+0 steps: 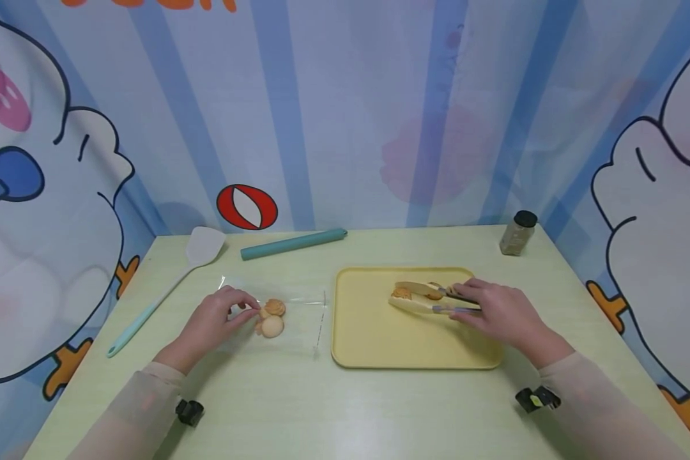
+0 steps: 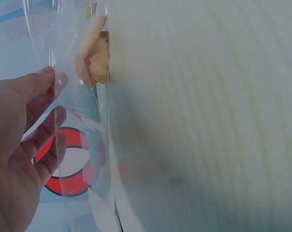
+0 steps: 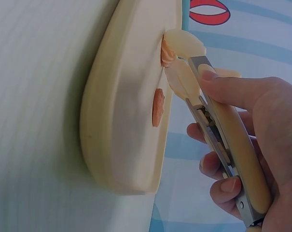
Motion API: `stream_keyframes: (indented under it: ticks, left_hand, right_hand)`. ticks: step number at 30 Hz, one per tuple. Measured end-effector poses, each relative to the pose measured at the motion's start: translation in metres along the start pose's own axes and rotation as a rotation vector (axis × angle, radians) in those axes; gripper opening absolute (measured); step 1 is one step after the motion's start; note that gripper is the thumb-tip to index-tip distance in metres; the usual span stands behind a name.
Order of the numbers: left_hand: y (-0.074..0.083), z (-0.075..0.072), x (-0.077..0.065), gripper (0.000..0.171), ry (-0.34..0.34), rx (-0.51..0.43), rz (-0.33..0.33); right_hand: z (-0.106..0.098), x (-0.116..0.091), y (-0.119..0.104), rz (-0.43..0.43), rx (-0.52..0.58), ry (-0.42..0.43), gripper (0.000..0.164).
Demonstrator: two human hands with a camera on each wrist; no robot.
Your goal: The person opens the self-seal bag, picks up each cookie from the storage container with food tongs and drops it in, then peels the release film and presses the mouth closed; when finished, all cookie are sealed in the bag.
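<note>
At the left, my left hand (image 1: 221, 313) pinches the edge of a clear plastic bag (image 2: 66, 96) between thumb and fingers. Several round cookies (image 1: 273, 326) are in the bag, by my fingertips. My right hand (image 1: 503, 313) grips a pair of tongs (image 1: 412, 306) with cream-coloured tips and metal-edged handles. Between the tongs' tips, low over the yellow tray (image 1: 402, 348), is a swirled cookie (image 3: 168, 52). Whether it touches the tray is hard to tell. Another cookie (image 3: 158, 107) lies on the tray close by, partly behind the tongs in the head view.
Behind the bag lies a teal stick-shaped object (image 1: 293, 244). A spatula (image 1: 204, 246) with a pale blade and mint handle rests at the left. In the back right corner stands a jar with a black lid (image 1: 517, 235). A patterned curtain (image 1: 345, 115) borders the table.
</note>
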State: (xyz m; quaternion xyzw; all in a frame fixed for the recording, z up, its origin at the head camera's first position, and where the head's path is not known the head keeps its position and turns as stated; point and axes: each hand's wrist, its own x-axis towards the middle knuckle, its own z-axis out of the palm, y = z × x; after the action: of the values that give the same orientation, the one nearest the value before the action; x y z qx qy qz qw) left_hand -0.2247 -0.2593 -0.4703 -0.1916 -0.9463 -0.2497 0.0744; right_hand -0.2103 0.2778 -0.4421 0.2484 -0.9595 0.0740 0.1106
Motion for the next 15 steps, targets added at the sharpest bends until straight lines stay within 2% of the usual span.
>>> stream_keyframes:
  ticks: [15]
  left_hand:
    - [-0.002,0.001,0.000,0.013,0.008,-0.003,-0.008]
  right_hand:
    - [0.004,0.005,-0.025,-0.105,-0.007,0.073,0.048]
